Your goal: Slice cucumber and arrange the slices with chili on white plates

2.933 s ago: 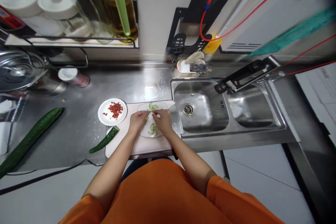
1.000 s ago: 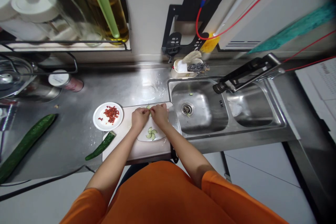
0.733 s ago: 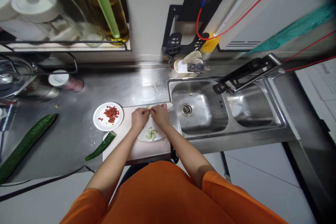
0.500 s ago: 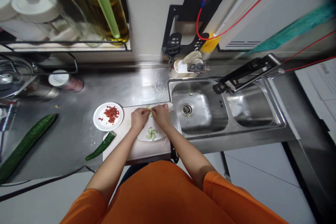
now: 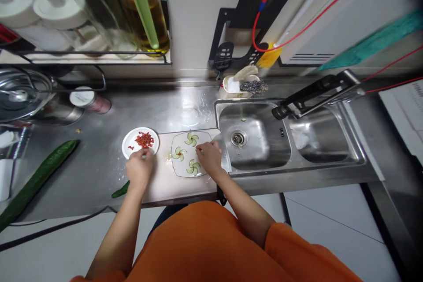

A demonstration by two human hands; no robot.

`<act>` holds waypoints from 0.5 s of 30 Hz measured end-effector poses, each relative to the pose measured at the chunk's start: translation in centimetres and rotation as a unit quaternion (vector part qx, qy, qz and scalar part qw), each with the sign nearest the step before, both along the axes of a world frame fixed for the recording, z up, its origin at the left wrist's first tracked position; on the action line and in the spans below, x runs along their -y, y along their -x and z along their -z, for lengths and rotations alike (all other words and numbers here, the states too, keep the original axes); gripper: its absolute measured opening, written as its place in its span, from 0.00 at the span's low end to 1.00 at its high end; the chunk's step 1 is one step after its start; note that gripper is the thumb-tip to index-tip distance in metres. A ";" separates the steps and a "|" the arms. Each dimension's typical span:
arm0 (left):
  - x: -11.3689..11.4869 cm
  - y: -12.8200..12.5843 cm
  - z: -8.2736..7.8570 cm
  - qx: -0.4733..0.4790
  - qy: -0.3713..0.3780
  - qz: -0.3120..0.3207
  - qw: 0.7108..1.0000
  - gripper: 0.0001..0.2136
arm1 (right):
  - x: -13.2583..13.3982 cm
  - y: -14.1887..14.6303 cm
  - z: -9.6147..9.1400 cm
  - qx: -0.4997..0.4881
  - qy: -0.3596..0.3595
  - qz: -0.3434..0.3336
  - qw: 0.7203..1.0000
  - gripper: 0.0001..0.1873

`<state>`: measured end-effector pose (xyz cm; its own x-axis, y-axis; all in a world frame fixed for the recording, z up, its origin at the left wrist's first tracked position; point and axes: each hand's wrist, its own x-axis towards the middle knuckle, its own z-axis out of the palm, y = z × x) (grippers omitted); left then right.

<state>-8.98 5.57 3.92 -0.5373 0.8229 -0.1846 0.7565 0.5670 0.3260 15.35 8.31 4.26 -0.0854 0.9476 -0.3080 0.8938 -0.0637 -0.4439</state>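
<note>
My left hand is at the front rim of a round white plate, its fingers pinched together; whatever is in them is too small to make out. Small red pieces lie on that plate. My right hand is over the right side of a clear squarish plate, fingers drawn together, their contents unclear. On the clear plate, thin cucumber slices form three pinwheels: a back one, a left one and a front one. The back and left pinwheels have red centres. A cut cucumber piece is partly hidden by my left hand.
Under the clear plate is a white cutting board. A whole cucumber lies at the left. The double sink with a black faucet is on the right. A lidded jar stands below the rack of bottles.
My left hand has moved left from the back pinwheel to the white plate. My right hand has drawn back slightly toward the front right, uncovering the back and left pinwheels.
</note>
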 end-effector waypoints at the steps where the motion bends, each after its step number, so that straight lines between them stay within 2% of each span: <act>1: 0.3 0.8 0.0 -0.028 0.017 -0.009 0.999 0.15 | 0.4 0.1 0.0 0.000 0.003 -0.005 1.000 0.12; 4: 0.6 2.2 -0.1 -0.068 0.054 -0.017 0.996 0.15 | 1.2 0.6 0.2 0.002 0.006 -0.019 1.000 0.12; 7: 0.4 2.4 0.2 -0.068 0.071 -0.021 0.995 0.16 | 1.6 1.0 0.2 -0.001 0.001 -0.035 0.999 0.12; 15: 0.1 2.5 1.4 -0.024 0.062 -0.037 0.997 0.18 | 2.2 1.0 -0.3 -0.008 0.002 -0.030 1.000 0.12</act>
